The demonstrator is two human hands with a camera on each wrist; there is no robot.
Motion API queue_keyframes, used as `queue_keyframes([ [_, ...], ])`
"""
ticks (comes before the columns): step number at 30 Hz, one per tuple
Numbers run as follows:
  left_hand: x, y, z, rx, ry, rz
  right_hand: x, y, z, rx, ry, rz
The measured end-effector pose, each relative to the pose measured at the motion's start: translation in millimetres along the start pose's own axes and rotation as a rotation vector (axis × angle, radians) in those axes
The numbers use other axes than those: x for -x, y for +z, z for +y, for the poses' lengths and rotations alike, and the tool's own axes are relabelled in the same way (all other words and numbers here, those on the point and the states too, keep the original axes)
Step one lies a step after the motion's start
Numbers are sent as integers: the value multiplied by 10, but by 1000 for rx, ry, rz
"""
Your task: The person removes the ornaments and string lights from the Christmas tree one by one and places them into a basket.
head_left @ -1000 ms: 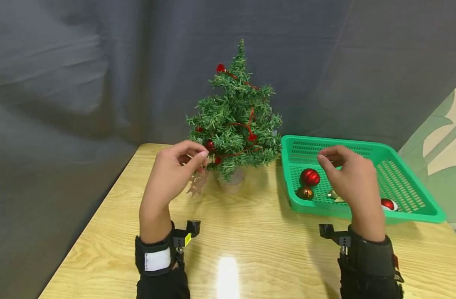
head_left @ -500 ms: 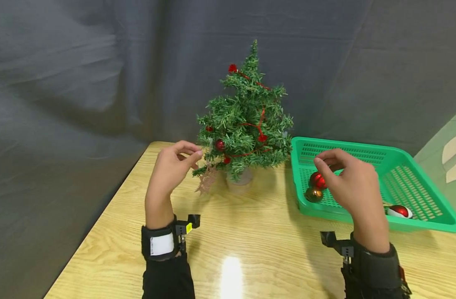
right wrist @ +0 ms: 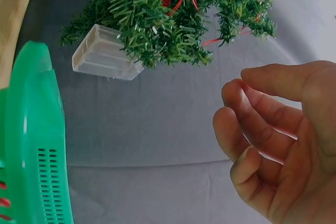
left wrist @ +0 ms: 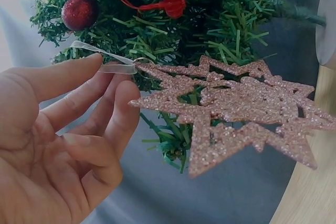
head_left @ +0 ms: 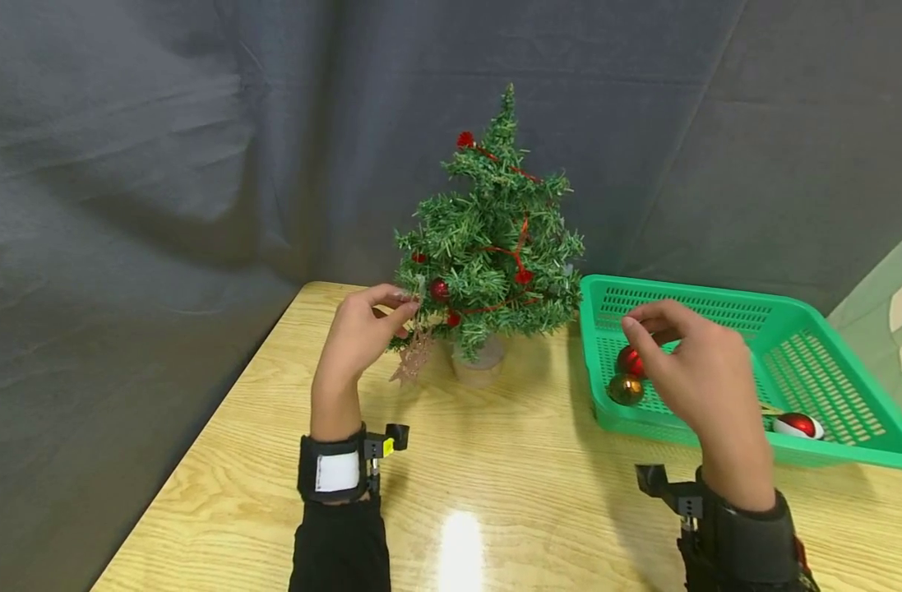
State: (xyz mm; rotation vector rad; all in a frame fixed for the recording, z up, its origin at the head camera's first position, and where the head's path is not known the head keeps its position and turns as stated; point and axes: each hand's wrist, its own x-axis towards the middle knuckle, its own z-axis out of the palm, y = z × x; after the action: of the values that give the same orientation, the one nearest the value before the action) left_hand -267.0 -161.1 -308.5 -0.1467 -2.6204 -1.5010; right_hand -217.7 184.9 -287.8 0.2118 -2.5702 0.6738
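My left hand (head_left: 362, 325) pinches the ribbon loop of a glittery star ornament (left wrist: 236, 108) at the small tree's (head_left: 495, 238) lower branch; hooking it calls for care. My right hand (head_left: 691, 366) hovers empty, loosely curled, over the green basket (head_left: 843, 444).

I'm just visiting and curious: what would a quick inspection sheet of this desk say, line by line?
Surface: wooden table, with a glare spot near the front edge.
Job's things: glittery star ornament hanging by a clear ribbon loop at a low branch of the small tree.
Clutter: green basket holding a red ball, a gold ball and a red-and-white ornament.
Hands: left hand pinches the loop; right hand hovers over the basket, holding nothing.
Cables: nothing seen.
Surroundings: grey cloth backdrop.
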Motion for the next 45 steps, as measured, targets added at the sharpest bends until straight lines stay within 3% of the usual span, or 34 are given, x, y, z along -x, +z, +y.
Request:
queue_keyframes([
  [5, -3, -23, -14, 3, -2, 10, 12, 83, -169, -64, -67, 25],
  [9, -22, -28, -12, 7, -10, 19, 35, 233, -440, -259, -153, 44],
  [12, -42, -34, 13, 19, -16, 23, 61, 382, -731, -394, -164, 33],
  [15, -61, -44, 45, 26, -19, 23, 81, 557, -1043, -359, -164, 61],
  [19, -78, -48, 68, 31, -11, 29, 50, 820, -1392, -211, -162, 120],
  [23, -79, -22, 72, 61, 7, 30, -13, 1064, -1602, -128, -75, 63],
  [26, -62, 3, 59, 73, 8, 28, -44, 1228, -1677, -100, 12, -14],
  [29, -37, 16, 48, 60, 9, 39, -63, 1370, -1712, -140, 61, -22],
  [37, -8, 6, 38, 56, 58, 57, -121, 1636, -1680, -270, 76, 181],
  [45, 32, -41, 47, 132, 64, 75, -135, 1655, -1675, -377, 22, 289],
])
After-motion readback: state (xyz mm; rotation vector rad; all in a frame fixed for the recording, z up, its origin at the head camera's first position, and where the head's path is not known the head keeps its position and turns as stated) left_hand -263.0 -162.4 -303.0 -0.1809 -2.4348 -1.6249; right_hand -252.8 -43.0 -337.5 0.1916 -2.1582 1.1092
